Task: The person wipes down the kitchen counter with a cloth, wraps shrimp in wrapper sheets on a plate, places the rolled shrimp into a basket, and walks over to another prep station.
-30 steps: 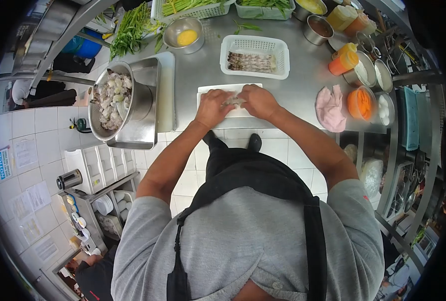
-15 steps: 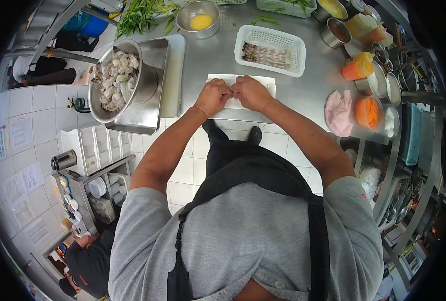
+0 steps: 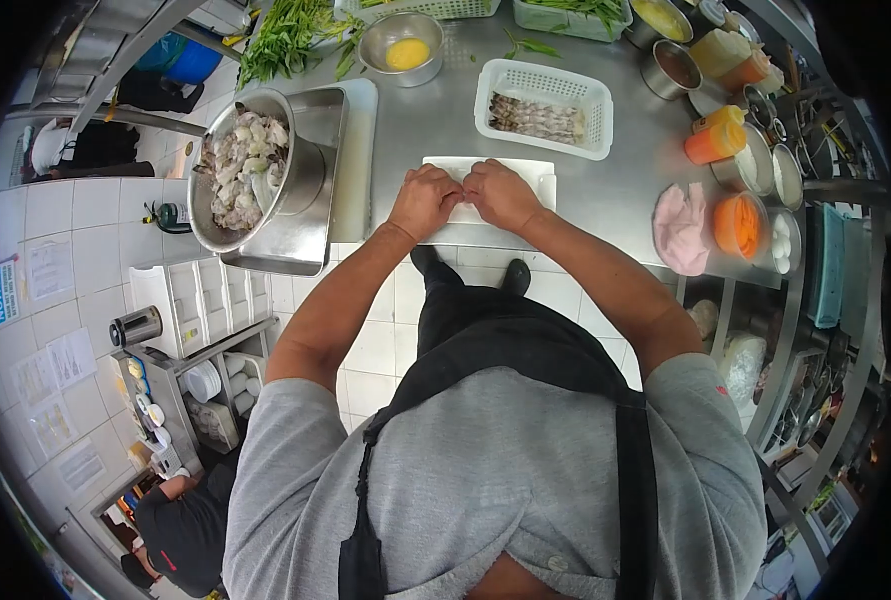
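Observation:
My left hand (image 3: pixel 427 203) and my right hand (image 3: pixel 503 195) meet over a shallow white tray (image 3: pixel 540 178) at the near edge of the steel counter. The fingers of both are closed and pinched together at the fingertips. Whatever sits between them is too small and covered to make out. Just beyond the tray stands a white perforated basket (image 3: pixel 593 90), with a row of peeled shrimp (image 3: pixel 537 119) laid side by side in it. To the left, a large metal bowl (image 3: pixel 293 185) full of raw shrimp (image 3: pixel 245 170) rests tilted over a steel pan (image 3: pixel 300 256).
A white cutting board (image 3: pixel 355 170) lies beside the pan. Behind it are a bowl with yellow egg (image 3: pixel 407 53) and green leaves (image 3: pixel 290 40). On the right sit a pink cloth (image 3: pixel 681 230), an orange-filled container (image 3: pixel 736 225) and squeeze bottles (image 3: pixel 715 140). Another person (image 3: pixel 190 525) works at lower left.
The whole view has shifted slightly, so the counter things appear a little lower and to the right. My hands stay pinched together over the tray, with only small finger movement.

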